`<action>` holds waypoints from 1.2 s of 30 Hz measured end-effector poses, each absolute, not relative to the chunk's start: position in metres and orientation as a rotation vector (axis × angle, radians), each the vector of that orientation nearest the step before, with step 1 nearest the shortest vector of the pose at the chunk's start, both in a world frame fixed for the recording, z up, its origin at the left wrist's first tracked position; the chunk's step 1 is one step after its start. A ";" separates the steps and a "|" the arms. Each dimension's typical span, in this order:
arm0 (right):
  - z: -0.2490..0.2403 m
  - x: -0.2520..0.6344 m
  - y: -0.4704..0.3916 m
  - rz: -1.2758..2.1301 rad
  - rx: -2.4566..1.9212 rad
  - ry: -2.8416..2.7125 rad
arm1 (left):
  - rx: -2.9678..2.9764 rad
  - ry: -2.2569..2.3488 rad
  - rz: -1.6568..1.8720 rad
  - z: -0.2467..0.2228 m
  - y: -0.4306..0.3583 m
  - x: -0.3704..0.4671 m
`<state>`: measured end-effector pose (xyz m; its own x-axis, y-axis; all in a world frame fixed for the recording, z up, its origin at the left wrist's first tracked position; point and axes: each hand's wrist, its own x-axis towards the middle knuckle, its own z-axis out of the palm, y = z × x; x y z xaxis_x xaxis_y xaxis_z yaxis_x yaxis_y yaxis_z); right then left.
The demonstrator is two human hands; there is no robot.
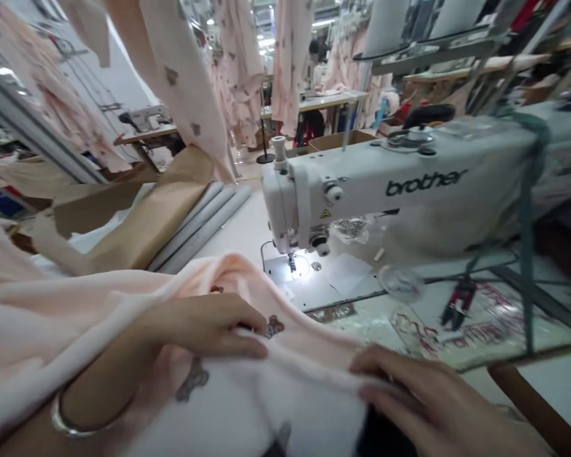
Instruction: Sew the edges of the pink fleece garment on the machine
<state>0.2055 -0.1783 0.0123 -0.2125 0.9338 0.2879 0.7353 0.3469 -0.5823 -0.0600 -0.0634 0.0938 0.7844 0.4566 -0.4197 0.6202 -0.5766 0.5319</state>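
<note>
A pale pink fleece fabric (314, 346) with printed bears spreads across the lower left and middle, in front of the sewing machine. My left hand (214, 327), with a bangle at the wrist, pinches the fabric's folded edge between thumb and fingers. To the right, my right hand (404, 393) grips the same edge, somewhat blurred. Between the two hands the edge runs as a raised ridge. Just beyond the cloth stands a white brother sewing machine (361, 190). Its lit presser foot (292, 263) has no fabric under it.
Red-handled thread snips (458, 303) lie on the table at right, by a round clear plastic piece (400, 282). Folded grey and brown pieces (171, 209) are stacked left of the machine. Thread cones (385, 25) stand above. Printed garments (240, 57) hang behind.
</note>
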 end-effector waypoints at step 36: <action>0.049 0.216 -0.066 1.748 -1.090 -1.976 | 2.151 0.890 -0.141 0.063 -0.059 0.006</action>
